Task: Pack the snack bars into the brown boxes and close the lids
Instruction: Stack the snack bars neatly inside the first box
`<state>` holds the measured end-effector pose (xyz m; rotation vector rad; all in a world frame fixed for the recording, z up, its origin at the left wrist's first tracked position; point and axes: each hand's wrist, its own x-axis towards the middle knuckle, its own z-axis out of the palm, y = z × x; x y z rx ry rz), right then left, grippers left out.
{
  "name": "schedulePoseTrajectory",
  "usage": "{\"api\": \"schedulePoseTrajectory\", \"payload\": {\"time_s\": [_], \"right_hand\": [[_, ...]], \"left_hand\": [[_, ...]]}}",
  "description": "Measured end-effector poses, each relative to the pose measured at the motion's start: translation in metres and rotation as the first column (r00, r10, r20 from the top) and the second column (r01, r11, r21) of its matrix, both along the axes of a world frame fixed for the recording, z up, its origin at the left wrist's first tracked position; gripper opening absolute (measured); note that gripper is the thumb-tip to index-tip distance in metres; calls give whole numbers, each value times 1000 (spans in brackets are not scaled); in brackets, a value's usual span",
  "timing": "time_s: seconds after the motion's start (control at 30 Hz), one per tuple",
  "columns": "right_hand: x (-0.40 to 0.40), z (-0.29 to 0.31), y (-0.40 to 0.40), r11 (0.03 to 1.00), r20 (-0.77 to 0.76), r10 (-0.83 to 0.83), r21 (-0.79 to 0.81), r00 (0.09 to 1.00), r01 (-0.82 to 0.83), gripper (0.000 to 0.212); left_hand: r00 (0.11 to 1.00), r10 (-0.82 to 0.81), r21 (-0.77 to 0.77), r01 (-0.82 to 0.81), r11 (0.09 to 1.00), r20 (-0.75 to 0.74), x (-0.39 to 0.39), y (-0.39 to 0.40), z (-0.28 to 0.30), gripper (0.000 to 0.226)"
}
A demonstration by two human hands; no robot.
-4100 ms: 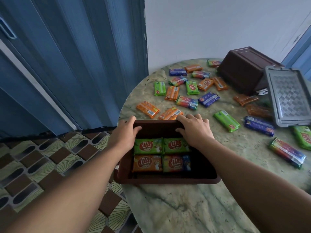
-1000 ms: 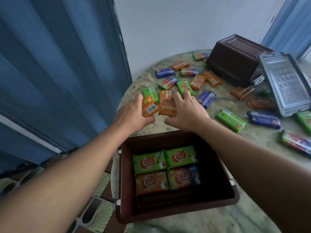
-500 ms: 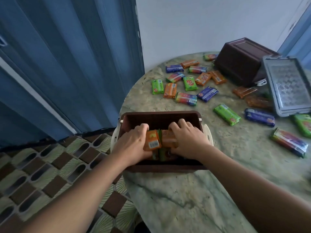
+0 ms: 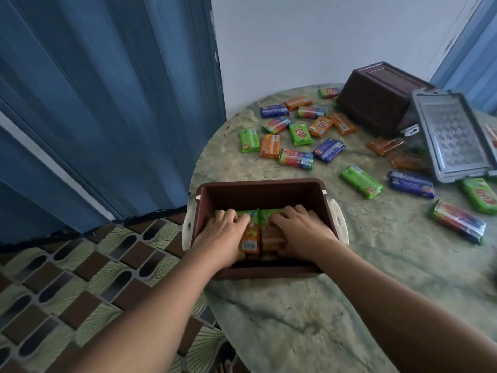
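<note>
Brown plastic, the open box sits at the near-left edge of the desk, and it serves as the landmark here. In the head view, both hands are down inside it: the left hand and right hand each press an orange snack bar onto the green bars already in it. Each grip looks to be curled loosely over its bar, though how firmly is hard to tell. This is judged to be the packing step, with the box only partly filled. The next move likely calls for reaching past the box's far wall to the loose bars scattered beyond. Farther right of the box lie a grey lid and a second brown box. The box's left side slightly overhangs the desk's rim, above the tiled floor; open desk lies to its right.
</note>
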<state>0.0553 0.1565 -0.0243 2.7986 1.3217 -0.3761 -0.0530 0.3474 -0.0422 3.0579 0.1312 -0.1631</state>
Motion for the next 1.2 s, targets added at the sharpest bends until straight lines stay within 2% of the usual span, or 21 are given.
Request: {"api": "schedulePoseTrajectory", "payload": {"time_s": [0.17, 0.33, 0.43, 0.7, 0.87, 0.97, 1.07, 1.2], "right_hand": [[0, -1, 2, 1000, -38, -27, -2, 999, 27, 74], [0, -2, 2, 999, -31, -39, 10, 999, 39, 72], [0, -1, 2, 999, -38, -41, -2, 998, 41, 73], [0, -3, 1, 999, -13, -36, -7, 999, 36, 80], [1, -2, 1, 998, 9, -65, 27, 998, 65, 74], [1, -3, 1, 997, -5, -73, 31, 997, 73, 74], [0, -3, 1, 996, -10, -80, 29, 997, 80, 75], [2, -4, 2, 996, -22, -83, 26, 996, 83, 78]], "left_hand": [[1000, 0, -94, -1, 996, -7, 1, -1, 8, 66], [990, 86, -290, -50, 956, 112, 0, -2, 11, 26], [984, 152, -375, -106, 921, 95, 0, -3, 12, 34], [986, 163, -301, -145, 942, 38, -1, -5, 19, 44], [998, 59, -194, -62, 979, -23, -2, -4, 13, 39], [996, 81, -117, -75, 990, 47, -1, -1, 6, 33], [989, 97, -123, -84, 989, 108, -1, -1, 3, 41], [999, 41, -137, -41, 990, 0, 0, -1, 7, 60]]}}
